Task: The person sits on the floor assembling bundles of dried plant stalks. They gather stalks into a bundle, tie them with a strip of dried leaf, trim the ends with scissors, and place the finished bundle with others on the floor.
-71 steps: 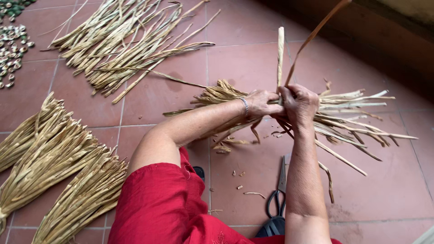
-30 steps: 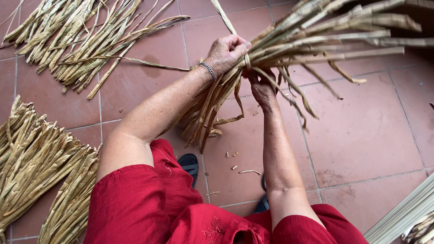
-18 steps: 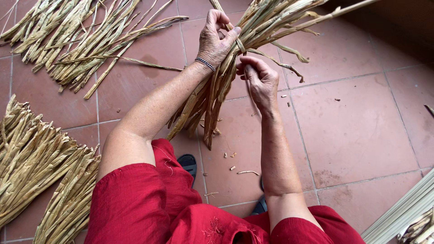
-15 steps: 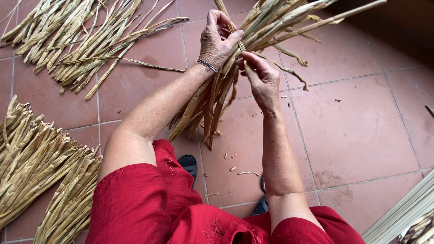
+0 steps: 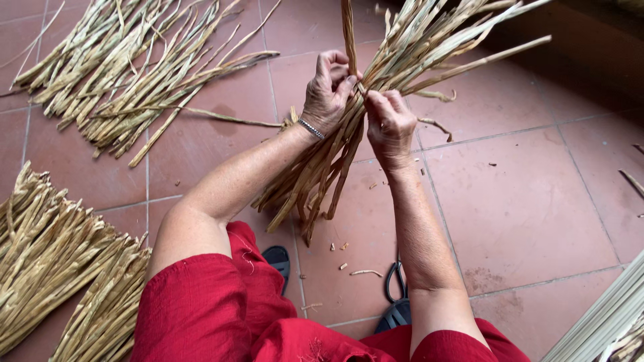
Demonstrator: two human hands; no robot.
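Left hand [image 5: 329, 90]: fingers curled tight round the held bundle [image 5: 376, 100], thumb side up; thin metal bracelet [image 5: 311, 129] on the wrist.
Right hand [image 5: 391, 124]: just right of the left hand, touching the held bundle; fingertips pressed together, pinching a narrow strip [image 5: 348, 30] that runs straight up out of frame.
Held bundle: one, dry tan reed-like stalks, gripped at its waist between both hands; cut ends fan down toward the lap, long ends splay up and right of the grip, tilted.
Landmark: the held bundle, all places below given from it.
Loose pile [image 5: 134, 67]: one, well left and up of the held bundle, stalks strewn flat on the floor, partly crossing.
Tied sheaves [image 5: 54, 261]: two that I can count, well down-left of the held bundle, side by side, touching.
Pale stalks [image 5: 604, 322]: one batch, far down-right, cut off by the frame edge.
Scissors [image 5: 396, 295]: one pair, dark handles, below the held bundle, beside the right forearm.
Sandal [image 5: 277, 258]: one, dark, below the held bundle, by the red garment [image 5: 201, 315].
Floor [image 5: 523, 201]: terracotta tiles, a few small scraps under the held bundle.
Packages, labels, signs: cannot tell of any.
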